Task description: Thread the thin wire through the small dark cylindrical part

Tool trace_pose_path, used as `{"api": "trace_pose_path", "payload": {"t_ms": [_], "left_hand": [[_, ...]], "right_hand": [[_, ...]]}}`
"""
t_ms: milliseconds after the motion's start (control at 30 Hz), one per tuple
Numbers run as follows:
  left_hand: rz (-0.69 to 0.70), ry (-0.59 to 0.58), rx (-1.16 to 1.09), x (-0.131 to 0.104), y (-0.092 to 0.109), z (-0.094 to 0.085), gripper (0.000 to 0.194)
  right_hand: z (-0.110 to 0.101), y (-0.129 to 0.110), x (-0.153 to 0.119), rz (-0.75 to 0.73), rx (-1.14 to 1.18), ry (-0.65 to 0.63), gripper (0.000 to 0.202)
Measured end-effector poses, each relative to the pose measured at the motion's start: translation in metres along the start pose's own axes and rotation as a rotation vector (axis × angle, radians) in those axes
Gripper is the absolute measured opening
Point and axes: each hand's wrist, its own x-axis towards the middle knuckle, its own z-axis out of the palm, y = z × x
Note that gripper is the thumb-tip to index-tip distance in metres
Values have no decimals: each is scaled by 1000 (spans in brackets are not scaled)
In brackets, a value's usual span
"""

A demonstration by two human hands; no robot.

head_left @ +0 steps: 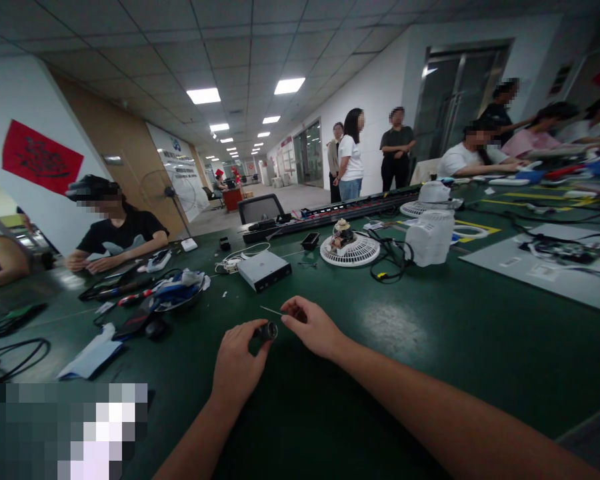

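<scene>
near centre on the surface [430,347]: left hand [237,367] and right hand [313,328] side by side, small cylinder [267,331] between them. box [264,269] lies beyond the hands. fan grille [350,250] far right of the box, jug [431,237] right of it. cable pile [170,293] left.

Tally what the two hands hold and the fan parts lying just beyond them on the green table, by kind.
Small dark cylindrical part, in the left hand: 1
Thin wire or pin, in the right hand: 1
White round fan grille: 1
White fan body: 1
White box: 1
Total: 5
</scene>
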Motion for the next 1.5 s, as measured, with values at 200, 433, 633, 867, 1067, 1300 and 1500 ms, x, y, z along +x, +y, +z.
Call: {"api": "trace_pose_path", "payload": {"t_ms": [200,433,633,867,1067,1300,1500], "left_hand": [[-146,32,27,2,-3,-3,20],[-144,-2,2,3,-3,-4,20],[-113,8,40,2,-3,-2,23],[-80,9,40,2,-6,-3,22],[-71,3,43,2,-5,-2,25],[-72,-19,43,2,-6,-2,25],[-98,-33,49,2,-3,-3,26]], "right_hand": [[-19,-3,0,-180,-338,51,13],[-21,-8,-3,-296,-445,-42,15],[-20,-13,-4,-375,-614,-4,16],[-22,-11,-4,-439,-572,-96,18],[-22,-11,-4,-373,-591,-91,17],[-20,-10,-4,-297,-573,-80,19],[-19,-12,-5,-302,-566,-156,18]]}}
